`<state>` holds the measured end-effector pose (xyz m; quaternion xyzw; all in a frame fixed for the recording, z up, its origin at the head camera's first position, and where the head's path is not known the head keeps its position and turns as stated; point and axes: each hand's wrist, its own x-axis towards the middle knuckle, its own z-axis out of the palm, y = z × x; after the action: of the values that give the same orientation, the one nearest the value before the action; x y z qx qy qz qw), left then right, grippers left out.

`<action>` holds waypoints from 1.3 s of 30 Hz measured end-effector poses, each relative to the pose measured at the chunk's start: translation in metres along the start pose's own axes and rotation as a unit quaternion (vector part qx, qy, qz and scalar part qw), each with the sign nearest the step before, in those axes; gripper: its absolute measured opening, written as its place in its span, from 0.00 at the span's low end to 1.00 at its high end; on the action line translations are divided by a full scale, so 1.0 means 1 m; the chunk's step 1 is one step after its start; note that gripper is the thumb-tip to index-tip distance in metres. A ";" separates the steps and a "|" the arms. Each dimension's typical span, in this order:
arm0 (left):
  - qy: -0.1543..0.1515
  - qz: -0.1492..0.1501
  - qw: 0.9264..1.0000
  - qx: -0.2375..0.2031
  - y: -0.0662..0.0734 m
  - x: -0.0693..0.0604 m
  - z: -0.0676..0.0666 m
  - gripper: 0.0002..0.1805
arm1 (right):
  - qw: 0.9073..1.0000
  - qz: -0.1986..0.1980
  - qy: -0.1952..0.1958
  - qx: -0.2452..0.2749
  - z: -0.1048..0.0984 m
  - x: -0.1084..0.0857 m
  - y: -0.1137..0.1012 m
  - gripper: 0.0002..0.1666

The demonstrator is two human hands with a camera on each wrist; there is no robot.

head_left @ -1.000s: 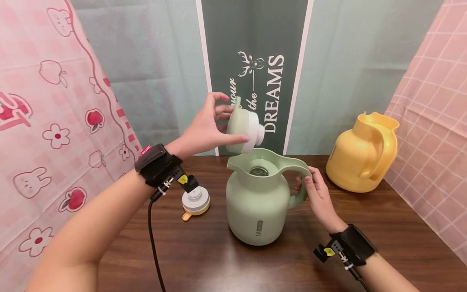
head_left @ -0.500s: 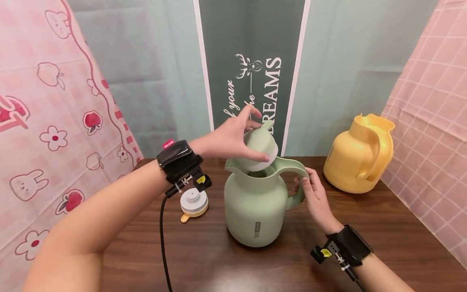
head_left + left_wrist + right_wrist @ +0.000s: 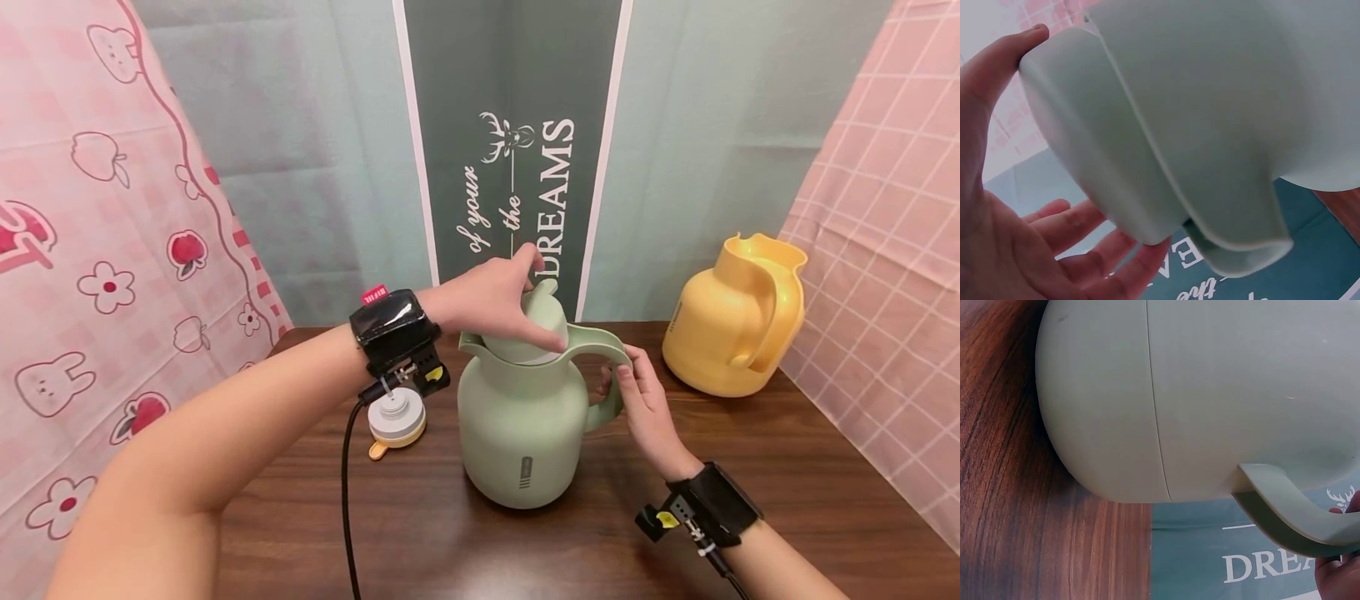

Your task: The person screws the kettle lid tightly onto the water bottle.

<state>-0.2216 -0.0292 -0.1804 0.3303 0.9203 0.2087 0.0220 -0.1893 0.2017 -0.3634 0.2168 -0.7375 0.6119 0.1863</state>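
Observation:
A green thermos jug (image 3: 522,442) stands upright on the wooden table. In its mouth sits the green lid (image 3: 547,312), its white underside now mostly hidden by the rim. My left hand (image 3: 491,302) grips that lid from the left, thumb on the near side and fingers on the far side; the left wrist view shows the fingers spread round the lid (image 3: 1097,137) beside the spout (image 3: 1241,256). My right hand (image 3: 649,408) holds the jug's handle (image 3: 617,392), fingers curled round it; in the right wrist view only part of the hand shows at the handle (image 3: 1291,515).
A yellow jug (image 3: 727,325) stands at the back right, near the pink checked cloth (image 3: 885,275). Left of the green jug, a white and yellow lid (image 3: 397,417) lies upside down on the table (image 3: 420,533). A black cable (image 3: 347,500) hangs from the left wrist.
My left hand has brought the green lid right and down, from tilted above the jug into its mouth. My right hand has stayed on the handle.

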 end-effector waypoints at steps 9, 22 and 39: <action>-0.019 -0.031 0.999 0.032 0.009 0.004 -0.003 0.48 | 1.000 -0.001 -0.002 0.006 0.000 0.000 0.000 0.15; -0.034 -0.061 0.992 0.107 0.022 0.004 -0.006 0.51 | 1.000 -0.010 -0.014 0.006 0.000 0.000 0.000 0.15; -0.029 -0.085 0.980 0.178 0.030 0.007 0.002 0.47 | 1.000 0.000 -0.002 0.002 0.000 0.000 0.001 0.14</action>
<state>-0.2088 -0.0035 -0.1702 0.2553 0.9664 0.0288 0.0071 -0.1897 0.2014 -0.3642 0.2186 -0.7366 0.6130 0.1840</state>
